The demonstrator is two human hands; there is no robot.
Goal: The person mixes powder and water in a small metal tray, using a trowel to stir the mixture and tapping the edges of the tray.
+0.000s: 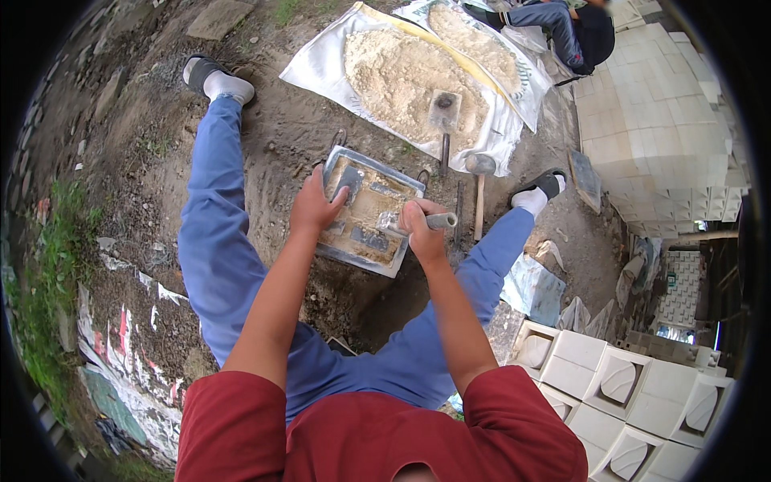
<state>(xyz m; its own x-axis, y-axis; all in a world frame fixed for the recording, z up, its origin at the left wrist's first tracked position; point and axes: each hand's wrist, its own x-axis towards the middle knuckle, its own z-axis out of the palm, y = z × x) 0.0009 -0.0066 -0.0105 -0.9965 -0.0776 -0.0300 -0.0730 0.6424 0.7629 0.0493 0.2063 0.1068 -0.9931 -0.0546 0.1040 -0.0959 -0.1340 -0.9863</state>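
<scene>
A rectangular metal mould (321, 247) filled with sandy powder lies on the ground between my legs, with several dark grey pieces (369, 238) set in the powder. My left hand (316, 206) rests at the mould's left rim, thumb stretched out over a dark piece and fingers apart from it along the edge; the fingertips are partly hidden. In my right hand (421, 229), fingers are wrapped round a grey metal tool with a hollow pipe handle (443, 220). Its blurred working end (390, 223) is over the powder at the mould's right side.
Beyond the mould, white sacks (309, 68) lie spread under heaped sandy powder (393, 64). A small shovel (445, 112) rests on it, a mallet (480, 166) beside it. Pale moulded blocks (574, 361) are stacked at right. Another person (554, 28) sits far right.
</scene>
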